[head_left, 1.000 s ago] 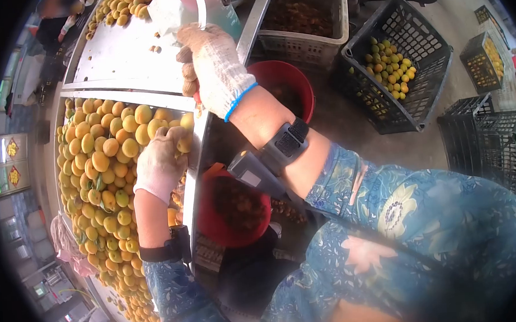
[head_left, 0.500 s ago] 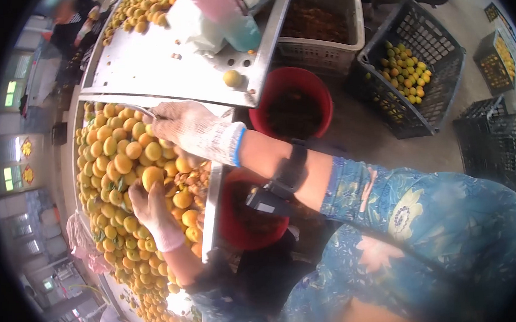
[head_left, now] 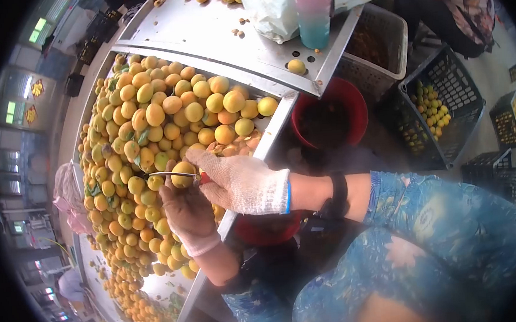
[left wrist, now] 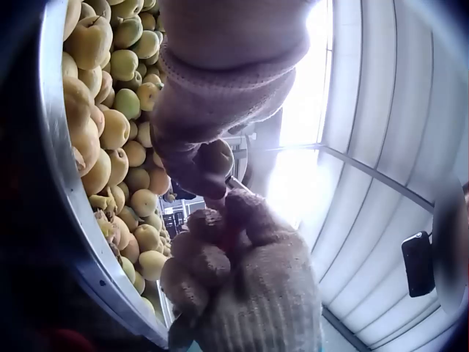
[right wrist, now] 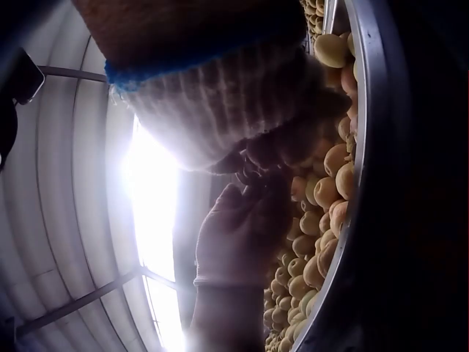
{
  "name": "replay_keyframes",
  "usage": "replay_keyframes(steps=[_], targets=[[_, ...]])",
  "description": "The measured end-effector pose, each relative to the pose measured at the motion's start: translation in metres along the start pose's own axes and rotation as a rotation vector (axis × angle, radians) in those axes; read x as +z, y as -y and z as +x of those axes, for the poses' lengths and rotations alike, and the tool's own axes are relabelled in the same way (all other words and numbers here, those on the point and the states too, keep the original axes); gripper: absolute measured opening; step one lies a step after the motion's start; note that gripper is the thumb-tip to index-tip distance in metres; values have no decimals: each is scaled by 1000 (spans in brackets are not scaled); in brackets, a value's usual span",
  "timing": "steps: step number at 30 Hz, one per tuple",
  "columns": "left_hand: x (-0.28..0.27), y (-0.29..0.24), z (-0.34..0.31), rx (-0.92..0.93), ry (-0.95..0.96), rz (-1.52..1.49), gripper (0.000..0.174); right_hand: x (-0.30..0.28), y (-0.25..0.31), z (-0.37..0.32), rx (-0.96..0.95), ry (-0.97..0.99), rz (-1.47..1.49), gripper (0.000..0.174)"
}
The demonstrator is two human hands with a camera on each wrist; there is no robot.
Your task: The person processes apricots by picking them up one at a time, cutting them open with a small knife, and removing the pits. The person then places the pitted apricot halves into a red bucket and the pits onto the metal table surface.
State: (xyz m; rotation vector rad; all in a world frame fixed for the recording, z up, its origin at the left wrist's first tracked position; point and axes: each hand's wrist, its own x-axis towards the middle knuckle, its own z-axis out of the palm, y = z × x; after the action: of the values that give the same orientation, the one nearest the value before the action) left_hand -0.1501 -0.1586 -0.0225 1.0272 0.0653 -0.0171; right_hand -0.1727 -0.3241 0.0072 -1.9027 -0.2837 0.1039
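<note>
Both hands wear knit gloves and meet over the fruit pile. My left hand (head_left: pixel 193 215) holds a yellow apricot (head_left: pixel 181 182) between fingers and thumb; the left wrist view shows this same apricot (left wrist: pixel 218 156) up in the fingers. My right hand (head_left: pixel 241 182) grips a small knife with a red handle (head_left: pixel 204 178). The knife's thin curved blade (head_left: pixel 163 174) lies across the upper face of the apricot. In the right wrist view the glove (right wrist: pixel 220 110) covers the knife, and both hands are in shadow.
A heap of apricots (head_left: pixel 143 118) fills the metal-rimmed table. Pitted pieces (head_left: pixel 242 145) lie near its edge. Beyond stand a metal tray (head_left: pixel 203 31) with one apricot (head_left: pixel 296 66), a pink-and-teal cup (head_left: pixel 314 16), a red bucket (head_left: pixel 358 110) and a black crate (head_left: pixel 463 83).
My left hand has picked an apricot from the pile and lifted it. My right hand has come back from beside the far tray, bringing the knife to the fruit. The head view has shifted.
</note>
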Motion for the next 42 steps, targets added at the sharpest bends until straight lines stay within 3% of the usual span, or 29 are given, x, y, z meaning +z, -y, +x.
replay_keyframes(steps=[1, 2, 7, 10, 15, 17, 19, 27, 30, 36, 38, 42], targets=[[-2, -3, 0, -2, 68, -58, 52, 2, 0, 2, -1, 13, -12, 55], [-1, -9, -3, -94, -12, -60, 46, 3, -1, 5, 2, -13, -11, 56], [-8, -13, -21, -38, -72, 118, 50, 27, -18, 12, -120, -165, -20, 56], [-1, -12, -24, 219, 48, 559, 59, 31, -13, 10, -106, -131, -34, 58], [-5, -5, -23, 120, 28, 537, 54, 24, -4, 6, -65, -119, -76, 58], [-4, -2, -23, 3, -29, 295, 53, 23, -2, 5, -73, -134, -74, 58], [2, 0, -24, 3, -62, 308, 54, 18, 0, 4, 9, -46, -96, 58], [2, 13, -17, 81, -46, 501, 53, 14, 2, 2, -34, -107, -165, 47], [-5, 17, -15, 102, -31, 564, 67, 7, 9, 1, 46, 35, -208, 38], [-15, 16, -18, 277, -87, 865, 60, 22, 4, -8, 85, -29, -229, 33], [-13, 12, -19, 502, -49, 1203, 59, 25, 1, -9, 93, -27, -235, 34], [-4, 13, -19, 643, -42, 1340, 50, 25, -1, -11, 163, 45, -116, 38]])
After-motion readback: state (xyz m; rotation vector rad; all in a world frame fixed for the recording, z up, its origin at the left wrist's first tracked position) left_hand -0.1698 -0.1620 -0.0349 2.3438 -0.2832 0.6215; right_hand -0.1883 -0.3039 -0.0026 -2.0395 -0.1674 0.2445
